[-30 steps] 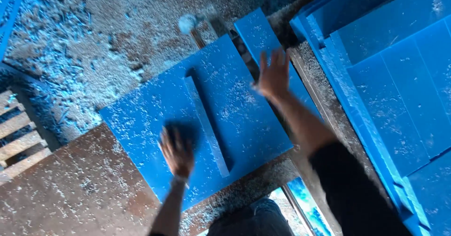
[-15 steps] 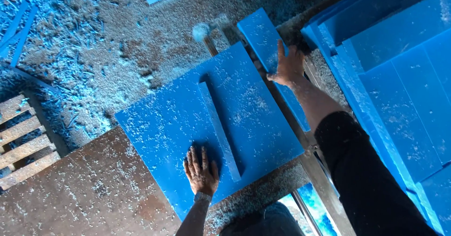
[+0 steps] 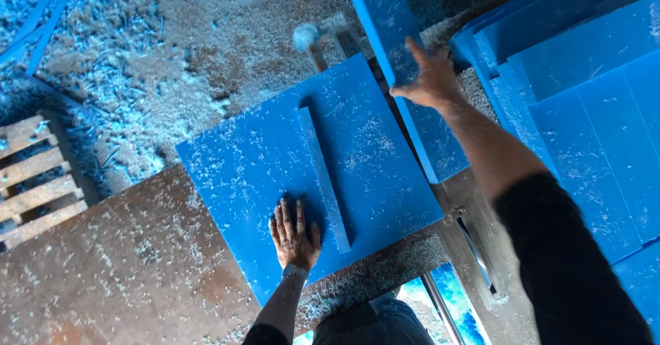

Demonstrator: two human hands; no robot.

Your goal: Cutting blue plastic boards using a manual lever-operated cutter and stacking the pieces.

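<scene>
1. The left hand [image 3: 294, 234] lies flat, palm down and fingers spread, on the near part of a large square blue foam board [image 3: 309, 173] dusted with pale shavings; it grips nothing and only presses on the surface.
2. Just to the right of those fingers, a narrow raised blue strip [image 3: 324, 178] runs along the board, its long axis leading away from the person toward the far edge.
3. The right hand [image 3: 430, 80] reaches out beyond the board's far right corner, its fingers partly curled around the edge of a smaller long blue foam panel [image 3: 405, 63]. How firmly it grips cannot be told, as the hand is blurred.
4. This panel lies to the right of the large board, its long axis running away from the person, roughly parallel with the strip. The right hand is on it, while the left hand is well apart from it.
5. A stack of blue foam sheets [image 3: 591, 111] fills the right side.
6. A brown metal table top [image 3: 117, 262] covered in shavings extends left, and a wooden pallet [image 3: 31, 180] sits beyond it.
</scene>
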